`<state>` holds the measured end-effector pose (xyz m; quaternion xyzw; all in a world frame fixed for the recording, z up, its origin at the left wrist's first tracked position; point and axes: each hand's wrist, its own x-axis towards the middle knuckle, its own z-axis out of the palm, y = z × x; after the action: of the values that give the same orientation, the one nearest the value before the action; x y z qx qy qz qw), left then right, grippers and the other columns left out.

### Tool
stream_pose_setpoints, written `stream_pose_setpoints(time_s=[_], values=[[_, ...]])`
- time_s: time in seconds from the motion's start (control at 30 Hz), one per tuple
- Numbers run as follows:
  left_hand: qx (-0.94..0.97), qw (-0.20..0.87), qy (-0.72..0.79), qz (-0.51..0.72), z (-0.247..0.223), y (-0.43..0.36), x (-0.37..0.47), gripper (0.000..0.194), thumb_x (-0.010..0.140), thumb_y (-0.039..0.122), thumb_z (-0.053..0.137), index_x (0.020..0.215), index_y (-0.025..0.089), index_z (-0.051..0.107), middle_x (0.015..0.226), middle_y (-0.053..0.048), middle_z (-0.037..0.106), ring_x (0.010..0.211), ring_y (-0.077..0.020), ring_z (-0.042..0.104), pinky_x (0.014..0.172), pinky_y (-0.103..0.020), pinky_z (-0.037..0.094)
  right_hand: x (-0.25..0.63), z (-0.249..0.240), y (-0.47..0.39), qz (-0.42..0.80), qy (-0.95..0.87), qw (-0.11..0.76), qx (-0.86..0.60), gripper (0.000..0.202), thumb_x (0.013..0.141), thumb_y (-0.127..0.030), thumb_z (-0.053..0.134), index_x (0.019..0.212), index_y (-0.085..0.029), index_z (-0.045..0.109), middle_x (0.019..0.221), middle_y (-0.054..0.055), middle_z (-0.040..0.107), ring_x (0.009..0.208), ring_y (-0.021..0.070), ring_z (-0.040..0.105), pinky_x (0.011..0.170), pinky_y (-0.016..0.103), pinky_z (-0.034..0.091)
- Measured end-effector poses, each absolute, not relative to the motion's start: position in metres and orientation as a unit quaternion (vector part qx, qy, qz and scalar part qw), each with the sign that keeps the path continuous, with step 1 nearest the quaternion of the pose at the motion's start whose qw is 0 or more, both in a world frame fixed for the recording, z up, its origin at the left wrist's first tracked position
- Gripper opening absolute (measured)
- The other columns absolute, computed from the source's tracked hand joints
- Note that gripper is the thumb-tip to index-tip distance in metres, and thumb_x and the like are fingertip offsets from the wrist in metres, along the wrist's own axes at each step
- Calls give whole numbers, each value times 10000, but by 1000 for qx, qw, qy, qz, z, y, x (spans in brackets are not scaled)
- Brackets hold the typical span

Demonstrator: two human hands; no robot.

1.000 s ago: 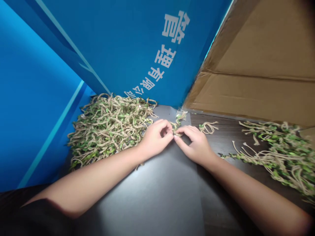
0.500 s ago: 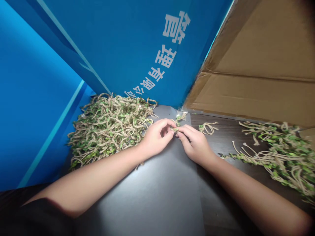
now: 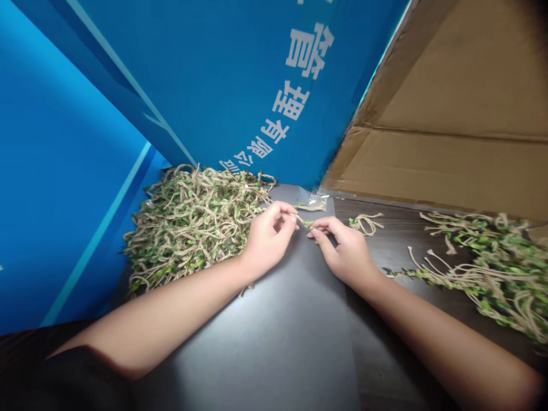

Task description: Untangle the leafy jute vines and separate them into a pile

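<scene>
Between my two hands runs a short length of leafy twine [image 3: 305, 222], tan with small green leaves. My left hand [image 3: 271, 235] pinches one end between thumb and fingertips. The other end sits in the closed fingertips of my right hand [image 3: 342, 246]. Just behind my left hand lies a big heap of leafy twine pieces [image 3: 192, 217]. A loose strand of twine [image 3: 311, 208] lies beyond the fingertips, next to a small clear plastic bag [image 3: 319, 201].
A grey mat [image 3: 265, 337] covers part of the dark wood table [image 3: 385, 348]. To the right are a small twine bundle [image 3: 366, 222] and a larger leafy twine pile [image 3: 500, 268]. Blue printed panels [image 3: 222, 74] and a cardboard sheet [image 3: 449, 114] stand behind.
My hands have drawn slightly apart, and the twine between them is stretched out more. The strand beyond my fingertips now lies flatter. The view has shifted a little.
</scene>
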<state>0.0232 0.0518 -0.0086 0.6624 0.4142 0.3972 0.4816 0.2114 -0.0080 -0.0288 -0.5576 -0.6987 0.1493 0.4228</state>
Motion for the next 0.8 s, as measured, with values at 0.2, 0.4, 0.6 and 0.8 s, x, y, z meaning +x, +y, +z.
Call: stream_pose_setpoints(time_s=[0.2, 0.4, 0.6, 0.8], values=[[688, 445, 411, 401, -8, 53, 22, 219, 997, 248, 547, 1174, 211, 671, 1142, -48, 740, 811, -104, 653, 765, -251, 529, 211, -27, -7, 152, -684, 435, -565, 135, 1001, -304, 589, 1051, -216, 677, 940, 45, 797, 857, 178, 776, 774, 300, 594], [691, 411, 418, 423, -2, 52, 22, 381, 952, 218, 591, 1332, 245, 605, 1082, -29, 687, 788, -96, 609, 693, -227, 479, 210, -28, -8, 171, -667, 442, -574, 124, 986, -325, 623, 1049, -219, 639, 942, 46, 801, 883, 189, 791, 780, 302, 602], [726, 448, 385, 352, -1, 46, 21, 195, 984, 365, 592, 899, 189, 595, 591, 71, 451, 548, -70, 428, 566, -215, 344, 210, -26, -9, 169, -666, 444, -574, 116, 967, -340, 633, 978, -225, 647, 909, 42, 784, 831, 184, 768, 756, 311, 588], [794, 412, 342, 287, 0, 49, 26, 174, 943, 346, 653, 903, 176, 651, 851, 9, 626, 675, -68, 552, 651, -214, 447, 211, -26, -9, 178, -674, 443, -564, 79, 965, -290, 614, 994, -226, 649, 922, 28, 783, 840, 173, 767, 748, 298, 579]])
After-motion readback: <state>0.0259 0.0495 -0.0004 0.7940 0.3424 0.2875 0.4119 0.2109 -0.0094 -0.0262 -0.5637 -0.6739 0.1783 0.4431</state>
